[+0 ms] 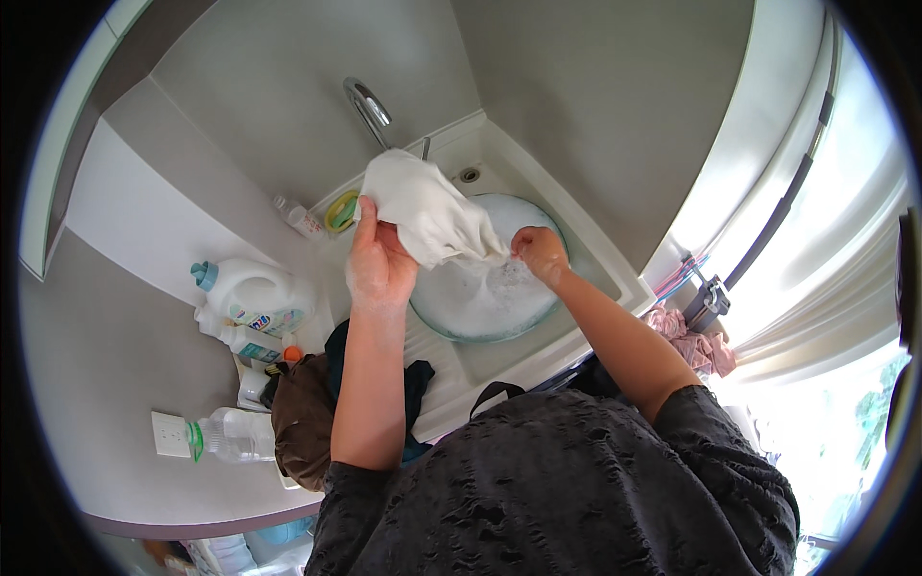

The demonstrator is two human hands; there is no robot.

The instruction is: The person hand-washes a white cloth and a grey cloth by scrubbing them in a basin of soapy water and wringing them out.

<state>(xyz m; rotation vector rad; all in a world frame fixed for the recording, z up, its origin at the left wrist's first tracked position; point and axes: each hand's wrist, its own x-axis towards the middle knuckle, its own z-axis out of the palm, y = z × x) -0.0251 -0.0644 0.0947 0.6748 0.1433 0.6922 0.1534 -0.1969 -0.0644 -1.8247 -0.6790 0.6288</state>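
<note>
A white cloth (425,205) hangs stretched between my hands, above a round basin (497,335) of foamy water that stands in a white laundry sink (605,252). My left hand (382,259) holds the cloth's left part, its thumb on top and its palm turned up. At the cloth's right end is my right hand (539,252), with its fingers curled closed on the cloth's edge just over the suds (468,306). The cloth hides part of the basin's rim and the base of the chrome faucet (369,108).
Left of the sink stand a white detergent jug (263,295), smaller bottles (248,342) and a clear plastic bottle (241,434). Brown fabric (306,425) and dark fabric (418,392) lie near my left forearm. A soap dish (341,211) sits by the rim. Pink cloth (695,345) lies at right.
</note>
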